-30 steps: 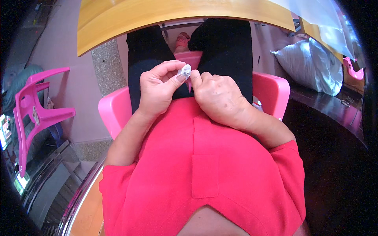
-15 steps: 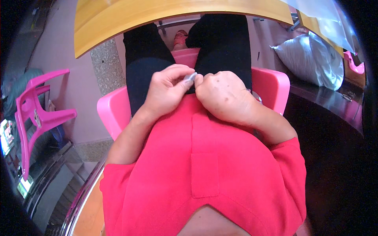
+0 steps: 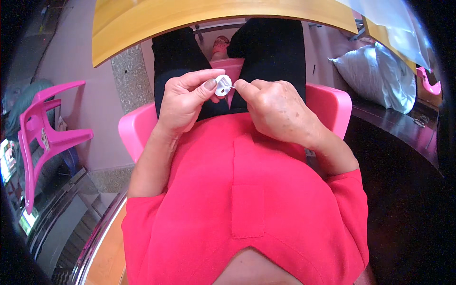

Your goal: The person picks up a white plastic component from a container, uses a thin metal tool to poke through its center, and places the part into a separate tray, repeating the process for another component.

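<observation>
I sit on a pink plastic chair point(image 3: 135, 130) in a red shirt and black trousers. My left hand point(image 3: 183, 97) pinches a small round white plastic disc point(image 3: 222, 85) between thumb and fingertips, held over my lap. My right hand point(image 3: 275, 107) is closed, its thumb and forefinger meeting the disc's right edge, where a thin white tip shows. What the right fingers grip is too small to tell. Both hands are close together in front of my chest.
A yellow wooden table edge point(image 3: 213, 14) curves across the top, above my knees. A second pink chair point(image 3: 45, 133) stands at the left. A white filled bag point(image 3: 375, 76) lies on a dark wooden surface point(image 3: 403, 142) at the right.
The disc has turned so its flat white face shows toward me. Both hands have stayed together over my lap with only small finger movements.
</observation>
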The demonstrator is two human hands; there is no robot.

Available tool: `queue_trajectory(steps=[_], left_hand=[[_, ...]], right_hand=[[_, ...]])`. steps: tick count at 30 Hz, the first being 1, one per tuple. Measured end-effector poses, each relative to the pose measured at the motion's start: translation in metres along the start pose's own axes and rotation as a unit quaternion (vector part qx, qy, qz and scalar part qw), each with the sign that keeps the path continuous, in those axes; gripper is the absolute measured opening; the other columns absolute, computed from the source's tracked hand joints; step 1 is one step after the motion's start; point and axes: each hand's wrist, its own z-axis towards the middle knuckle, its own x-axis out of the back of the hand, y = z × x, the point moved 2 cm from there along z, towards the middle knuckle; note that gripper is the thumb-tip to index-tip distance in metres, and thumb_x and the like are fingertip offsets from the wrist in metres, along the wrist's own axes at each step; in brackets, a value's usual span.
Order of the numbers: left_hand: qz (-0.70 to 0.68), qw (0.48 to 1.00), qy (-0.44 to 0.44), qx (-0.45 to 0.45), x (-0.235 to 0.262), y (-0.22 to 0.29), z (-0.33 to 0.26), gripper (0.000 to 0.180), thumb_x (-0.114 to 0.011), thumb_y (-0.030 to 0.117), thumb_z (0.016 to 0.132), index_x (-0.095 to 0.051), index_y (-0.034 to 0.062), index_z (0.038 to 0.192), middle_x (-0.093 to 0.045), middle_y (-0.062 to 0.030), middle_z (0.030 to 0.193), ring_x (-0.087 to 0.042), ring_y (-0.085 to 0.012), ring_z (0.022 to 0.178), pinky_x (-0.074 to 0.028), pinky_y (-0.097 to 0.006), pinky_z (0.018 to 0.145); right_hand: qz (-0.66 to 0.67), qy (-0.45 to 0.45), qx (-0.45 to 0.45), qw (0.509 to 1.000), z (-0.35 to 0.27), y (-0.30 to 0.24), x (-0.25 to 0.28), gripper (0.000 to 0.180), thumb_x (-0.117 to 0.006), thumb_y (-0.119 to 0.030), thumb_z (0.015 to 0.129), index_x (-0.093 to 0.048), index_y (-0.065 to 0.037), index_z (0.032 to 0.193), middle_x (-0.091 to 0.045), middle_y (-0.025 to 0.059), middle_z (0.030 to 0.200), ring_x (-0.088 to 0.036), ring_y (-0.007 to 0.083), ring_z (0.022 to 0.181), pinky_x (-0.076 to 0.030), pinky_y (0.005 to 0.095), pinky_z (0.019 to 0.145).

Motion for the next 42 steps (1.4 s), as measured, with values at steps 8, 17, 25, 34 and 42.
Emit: queue_trajectory(steps=[8, 17, 25, 34, 42], left_hand=[[0.017, 1.000, 0.003, -0.012, 0.000, 0.001, -0.002, 0.022, -0.061, 0.001, 0.087, -0.065, -0.0040, 0.108, -0.067, -0.0106, 0.093, -0.062, -0.0134, 0.079, -0.051, -0.024, 0.069], [-0.046, 0.999, -0.013, 0.018, 0.004, 0.002, 0.001, 0.023, -0.059, 0.003, 0.089, -0.063, -0.0057, 0.110, -0.067, -0.0115, 0.094, -0.062, -0.0146, 0.080, -0.051, -0.026, 0.069], [-0.045, 0.999, 0.029, 0.009, 0.008, 0.014, 0.004, 0.028, -0.054, 0.009, 0.093, -0.057, -0.0057, 0.117, -0.066, -0.0137, 0.095, -0.065, -0.0198, 0.079, -0.053, -0.029, 0.069], [0.158, 0.911, 0.194, -0.327, 0.004, 0.171, 0.051, 0.028, -0.054, 0.010, 0.093, -0.055, -0.0034, 0.118, -0.065, -0.0138, 0.102, -0.064, -0.0222, 0.093, -0.052, -0.035, 0.081], [0.375, 0.741, 0.327, -0.450, 0.053, 0.370, 0.170, 0.034, -0.061, 0.016, 0.091, -0.059, -0.0053, 0.117, -0.066, -0.0083, 0.104, -0.060, -0.0141, 0.094, -0.045, -0.025, 0.086]], right_hand=[[-0.005, -0.039, -0.005, 0.999, 0.000, -0.001, -0.003, 0.018, -0.053, -0.007, 0.078, -0.056, 0.003, 0.092, -0.065, 0.0202, 0.079, -0.066, 0.0349, 0.073, -0.054, 0.0431, 0.063], [0.016, -0.033, 0.000, 0.999, 0.001, 0.002, -0.007, 0.018, -0.052, -0.007, 0.078, -0.057, 0.003, 0.092, -0.065, 0.0210, 0.078, -0.066, 0.0352, 0.072, -0.054, 0.0435, 0.063], [0.089, 0.036, 0.020, 0.995, 0.008, 0.008, -0.001, 0.020, -0.055, -0.002, 0.077, -0.057, 0.002, 0.096, -0.063, 0.0206, 0.076, -0.065, 0.0359, 0.070, -0.052, 0.0423, 0.061], [0.246, 0.044, -0.084, 0.965, 0.016, 0.033, -0.004, 0.023, -0.051, -0.001, 0.083, -0.063, 0.002, 0.103, -0.062, 0.0264, 0.080, -0.065, 0.0375, 0.076, -0.051, 0.0361, 0.064], [0.244, 0.056, -0.066, 0.966, 0.022, 0.031, -0.003, 0.016, -0.051, -0.006, 0.081, -0.063, -0.001, 0.091, -0.062, 0.0260, 0.078, -0.064, 0.0412, 0.076, -0.052, 0.0444, 0.067]])
